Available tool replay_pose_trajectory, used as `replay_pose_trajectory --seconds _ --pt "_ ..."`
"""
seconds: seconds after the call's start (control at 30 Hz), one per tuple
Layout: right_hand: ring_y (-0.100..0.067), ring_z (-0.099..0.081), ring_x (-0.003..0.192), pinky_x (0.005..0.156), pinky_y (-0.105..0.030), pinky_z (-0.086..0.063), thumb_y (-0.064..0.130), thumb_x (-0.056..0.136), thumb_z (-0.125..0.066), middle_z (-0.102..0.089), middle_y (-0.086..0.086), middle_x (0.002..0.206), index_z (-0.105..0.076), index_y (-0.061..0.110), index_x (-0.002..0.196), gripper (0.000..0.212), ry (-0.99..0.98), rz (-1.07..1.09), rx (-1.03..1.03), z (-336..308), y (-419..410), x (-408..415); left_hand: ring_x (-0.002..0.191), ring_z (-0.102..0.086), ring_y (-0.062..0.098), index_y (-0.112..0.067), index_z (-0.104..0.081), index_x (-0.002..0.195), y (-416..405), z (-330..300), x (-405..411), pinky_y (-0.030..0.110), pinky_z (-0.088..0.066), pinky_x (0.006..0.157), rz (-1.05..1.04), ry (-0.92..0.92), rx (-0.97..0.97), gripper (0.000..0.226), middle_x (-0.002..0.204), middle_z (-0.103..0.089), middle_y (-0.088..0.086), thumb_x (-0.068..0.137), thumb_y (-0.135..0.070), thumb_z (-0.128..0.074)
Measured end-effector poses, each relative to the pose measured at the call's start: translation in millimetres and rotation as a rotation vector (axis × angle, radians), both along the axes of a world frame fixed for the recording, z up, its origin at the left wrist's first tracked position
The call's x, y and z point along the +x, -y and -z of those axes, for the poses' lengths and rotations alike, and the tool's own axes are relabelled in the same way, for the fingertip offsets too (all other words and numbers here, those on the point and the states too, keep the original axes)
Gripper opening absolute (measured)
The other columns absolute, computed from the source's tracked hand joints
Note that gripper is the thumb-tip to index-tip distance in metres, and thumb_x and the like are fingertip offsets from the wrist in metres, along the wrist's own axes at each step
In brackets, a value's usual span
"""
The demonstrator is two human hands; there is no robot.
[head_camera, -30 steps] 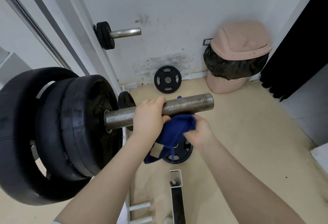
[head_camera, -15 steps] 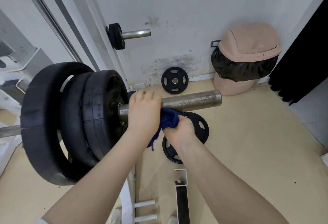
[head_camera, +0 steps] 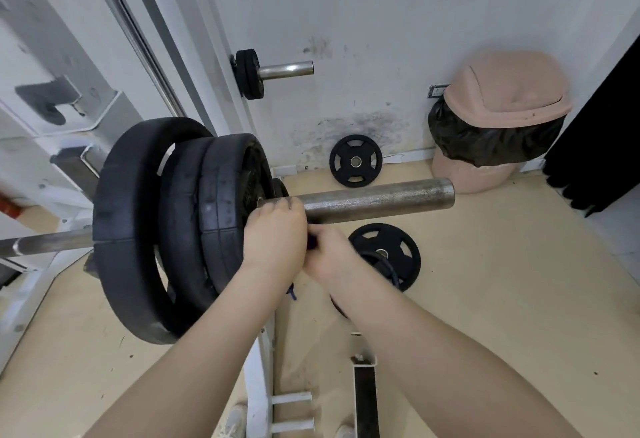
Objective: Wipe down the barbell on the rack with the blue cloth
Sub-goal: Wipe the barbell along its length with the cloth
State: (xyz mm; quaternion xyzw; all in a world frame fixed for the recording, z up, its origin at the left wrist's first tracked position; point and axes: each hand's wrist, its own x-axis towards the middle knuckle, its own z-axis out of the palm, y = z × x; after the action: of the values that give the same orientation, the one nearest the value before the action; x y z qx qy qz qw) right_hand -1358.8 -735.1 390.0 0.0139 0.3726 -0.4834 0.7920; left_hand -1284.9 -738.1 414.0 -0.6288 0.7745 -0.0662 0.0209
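The barbell's grey steel sleeve sticks out to the right of three black plates; its thin shaft runs off to the left. My left hand is wrapped over the sleeve right beside the innermost plate. My right hand is just below and to the right, fingers closed on the blue cloth, of which only a dark sliver shows between the hands and a scrap hangs lower down. The rest of the cloth is hidden.
White rack uprights stand at left. A short loaded peg juts from a post. Loose black plates lie on the floor. A pink bin with a black liner fills the corner, a dark curtain at right.
Both hands have slid left along the sleeve up to the plates. The cloth, bunched and plainly visible before, is now almost hidden between the hands. The view has shifted left.
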Motion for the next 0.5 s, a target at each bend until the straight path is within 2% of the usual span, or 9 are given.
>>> replay_pose_trajectory --seconds 0.03,0.07,0.1,0.13,0.17,0.23,0.33,0.43,0.5 --pt "-0.011 -0.061 0.053 0.047 -0.016 -0.049 0.001 0.099 -0.031 -0.062 -0.003 0.05 -0.059 0.005 0.073 0.038 0.01 0.056 -0.006 1.4 0.3 -12.7 0.107 -0.053 0.029 -0.007 -0.041 0.123 -0.4 -0.4 -1.1 0.034 -0.044 0.081 -0.003 -0.007 0.017 0.035 0.121 -0.054 0.01 0.089 -0.01 -0.044" --pt "-0.009 -0.06 0.051 0.049 -0.011 -0.048 0.001 0.097 -0.036 -0.061 0.002 0.051 -0.062 0.01 0.07 0.038 -0.032 0.08 0.013 0.1 1.2 -29.6 0.108 -0.053 0.029 -0.007 -0.04 0.124 -0.7 0.3 -2.4 0.034 -0.044 0.078 -0.009 -0.011 0.035 0.037 0.122 -0.053 0.01 0.088 -0.01 -0.046" --pt "-0.009 -0.061 0.06 0.06 -0.009 -0.047 0.0 0.095 -0.043 -0.061 0.004 0.06 -0.063 0.015 0.074 0.033 -0.115 0.137 0.027 1.8 1.6 -48.3 0.108 -0.053 0.029 -0.007 -0.038 0.126 -1.3 1.4 -3.6 0.034 -0.044 0.076 -0.013 -0.01 0.05 0.04 0.123 -0.052 0.011 0.087 -0.011 -0.048" --pt "-0.014 -0.061 0.071 0.069 -0.015 -0.048 0.001 0.093 -0.048 -0.061 0.001 0.07 -0.063 0.015 0.081 0.024 -0.154 0.21 0.009 4.6 -0.1 -64.4 0.109 -0.053 0.029 -0.007 -0.035 0.129 -2.4 2.9 -4.2 0.033 -0.044 0.074 -0.019 -0.01 0.054 0.044 0.124 -0.05 0.012 0.088 -0.01 -0.049" --pt "-0.018 -0.061 0.078 0.071 -0.022 -0.049 0.004 0.092 -0.052 -0.063 -0.003 0.079 -0.063 0.011 0.088 0.014 -0.198 0.287 0.003 4.4 -1.8 -77.9 0.108 -0.053 0.029 -0.007 -0.032 0.132 -3.9 3.9 -4.4 0.032 -0.042 0.07 -0.023 -0.009 0.047 0.046 0.125 -0.049 0.013 0.088 -0.009 -0.046" --pt "-0.019 -0.061 0.078 0.066 -0.03 -0.05 0.013 0.092 -0.057 -0.064 -0.006 0.086 -0.059 0.01 0.091 0.004 -0.364 0.353 0.049 1.1 -11.8 -99.6 0.103 -0.055 0.029 -0.008 -0.03 0.134 -5.6 5.2 -3.8 0.031 -0.037 0.064 -0.011 -0.013 0.026 0.047 0.124 -0.05 0.013 0.089 -0.005 -0.04" --pt "-0.019 -0.061 0.081 0.071 -0.032 -0.049 0.018 0.091 -0.059 -0.063 -0.006 0.09 -0.052 0.019 0.085 0.009 -0.893 0.297 -0.11 -6.6 -28.7 -104.3 0.095 -0.056 0.028 -0.008 -0.035 0.128 -8.4 1.5 -2.1 0.032 -0.039 0.064 0.057 -0.05 -0.013 0.042 0.11 -0.057 0.012 0.087 0.0 -0.037" --pt "-0.024 -0.055 0.106 0.083 -0.029 -0.042 0.015 0.091 -0.056 -0.056 -0.007 0.114 -0.05 0.016 0.108 0.018 -1.508 0.303 -0.373 -2.9 -23.6 -98.1 0.104 -0.054 0.029 -0.008 -0.044 0.125 -13.2 -9.9 2.5 0.036 -0.048 0.074 0.211 -0.201 -0.079 0.047 0.105 -0.064 0.011 0.081 0.006 -0.039" --pt "-0.025 -0.045 0.118 0.089 -0.028 -0.037 0.015 0.094 -0.051 -0.048 -0.009 0.13 -0.047 0.01 0.129 0.036 -1.866 0.221 -0.404 6.1 -6.0 -89.7 0.097 -0.062 0.031 -0.005 -0.06 0.111 -17.5 -19.2 12.1 0.037 -0.054 0.071 0.351 -0.269 -0.177 0.046 0.094 -0.07 0.011 0.073 0.005 -0.038"
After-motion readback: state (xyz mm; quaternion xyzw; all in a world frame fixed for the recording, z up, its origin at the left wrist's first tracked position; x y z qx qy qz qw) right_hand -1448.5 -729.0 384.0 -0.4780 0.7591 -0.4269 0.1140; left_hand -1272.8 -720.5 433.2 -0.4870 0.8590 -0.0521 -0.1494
